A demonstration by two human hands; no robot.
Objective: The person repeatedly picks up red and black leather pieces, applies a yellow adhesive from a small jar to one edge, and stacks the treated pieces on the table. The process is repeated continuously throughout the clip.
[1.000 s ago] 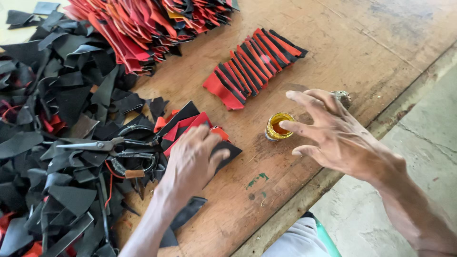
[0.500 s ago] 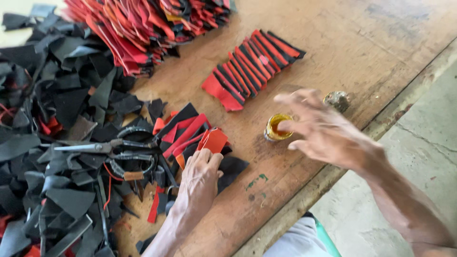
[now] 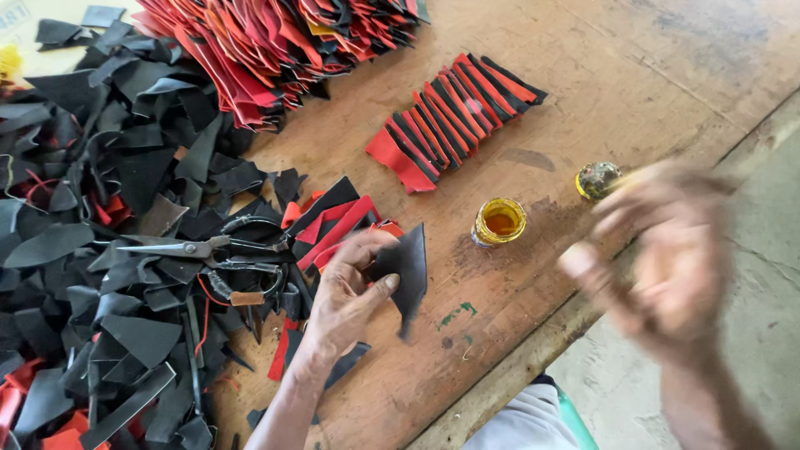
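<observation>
Two hands: we see both ours, left low centre, right at the right edge over the bench lip.
Left hand point(image 3: 348, 292): grasping a black leather piece point(image 3: 405, 265), thumb on its near face, fingers behind its left edge.
Piece position: held up on edge off the wooden table point(image 3: 633, 75), pointed end down, just right of the left hand and well left of the right hand.
Left arm pose: forearm comes up from the bottom edge, wrist bent, palm turned toward the piece.
Right hand point(image 3: 667, 250): motion-blurred, fingers spread and loosely curled; we cannot tell whether it grips anything.
Right arm pose: forearm rises from the lower right corner, hand raised above the table edge.
Glue jar point(image 3: 498, 222): small open yellow jar with amber liquid, on the table between the two hands, nearer the piece.
Jar lid point(image 3: 597, 179): stained cap, on the table just beyond the blurred right hand's fingers.
Cut stack point(image 3: 454, 121): red and black strips fanned in a row, beyond the jar.
Scissors point(image 3: 212, 250): black-handled, lying on the scrap pile point(image 3: 100, 217) left of the left hand, blades pointing left.
Red pile point(image 3: 275, 42): heap of red and black pieces at the top.
</observation>
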